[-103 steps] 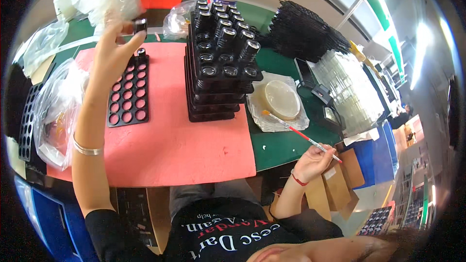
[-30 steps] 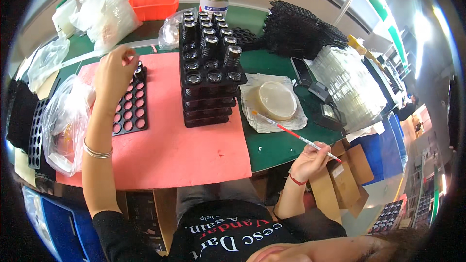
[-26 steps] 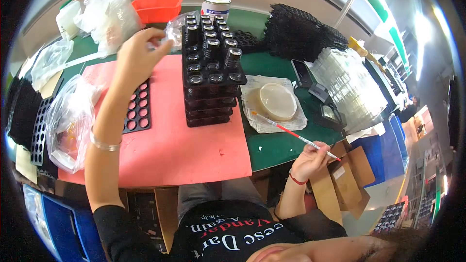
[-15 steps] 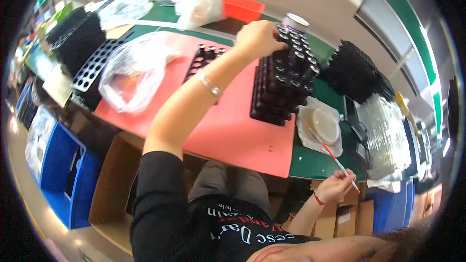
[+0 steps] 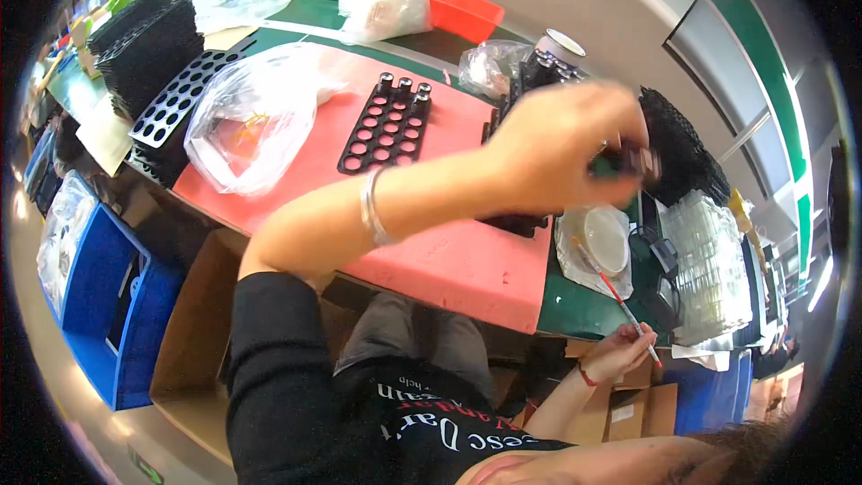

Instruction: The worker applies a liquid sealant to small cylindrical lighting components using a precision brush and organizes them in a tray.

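My left hand (image 5: 561, 148) is raised close to the camera, its fingers closed on a small dark bottle (image 5: 628, 162) that looks blurred. It covers most of the stack of black trays full of dark capped bottles (image 5: 530, 81). My right hand (image 5: 620, 355) rests low near the table's front edge and holds a thin red-tipped brush (image 5: 611, 292). A black tray with round holes (image 5: 386, 126) lies on the pink mat (image 5: 449, 260), with three capped bottles standing in its far row.
A shallow white dish on plastic (image 5: 606, 238) sits right of the mat. Clear plastic bags (image 5: 256, 112) lie at the left. Stacked empty black trays (image 5: 148, 36), an orange bin (image 5: 462, 11), clear trays (image 5: 714, 265) and blue crates (image 5: 108, 305) surround the green table.
My left hand went from the holed tray up to the bottle stack and came away toward the camera with a bottle. The view swung left. My right hand stayed put with the brush.
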Motion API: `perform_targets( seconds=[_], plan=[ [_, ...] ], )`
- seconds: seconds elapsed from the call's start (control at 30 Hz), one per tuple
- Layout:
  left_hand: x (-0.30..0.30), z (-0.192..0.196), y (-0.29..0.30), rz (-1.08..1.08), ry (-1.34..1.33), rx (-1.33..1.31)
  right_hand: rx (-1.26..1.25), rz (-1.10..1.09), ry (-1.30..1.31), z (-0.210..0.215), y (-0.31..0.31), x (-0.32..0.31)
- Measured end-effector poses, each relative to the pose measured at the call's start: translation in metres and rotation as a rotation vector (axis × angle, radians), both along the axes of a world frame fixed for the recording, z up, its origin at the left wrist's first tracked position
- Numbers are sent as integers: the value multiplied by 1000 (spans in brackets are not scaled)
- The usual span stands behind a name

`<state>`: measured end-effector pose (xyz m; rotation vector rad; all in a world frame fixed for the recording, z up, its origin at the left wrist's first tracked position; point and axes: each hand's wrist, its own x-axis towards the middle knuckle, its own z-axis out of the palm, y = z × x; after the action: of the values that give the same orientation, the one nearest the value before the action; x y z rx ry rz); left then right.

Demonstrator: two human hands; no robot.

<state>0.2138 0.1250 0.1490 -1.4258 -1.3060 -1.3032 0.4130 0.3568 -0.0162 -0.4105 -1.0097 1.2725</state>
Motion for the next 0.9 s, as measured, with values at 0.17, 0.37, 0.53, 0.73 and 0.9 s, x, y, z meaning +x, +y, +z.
perform_targets(
  seconds=[0.17, 0.37, 0.53, 0.73, 0.9],
  plan=[
    [45, -58, -1, -329, 320, -193, 62, -86, 33, 4, -3, -7],
    [44, -119, 12, -435, 377, -576, 248, 65, 115, 3, -14, -7],
    [40, -117, 13, -485, 117, -800, 540, -207, -14, 7, -2, 3],
    [33, -121, 20, -453, -179, -848, 743, -279, -194, 19, 9, 5],
    [33, -121, 19, -433, -328, -871, 631, -221, -287, 24, 3, 1]
  ],
)
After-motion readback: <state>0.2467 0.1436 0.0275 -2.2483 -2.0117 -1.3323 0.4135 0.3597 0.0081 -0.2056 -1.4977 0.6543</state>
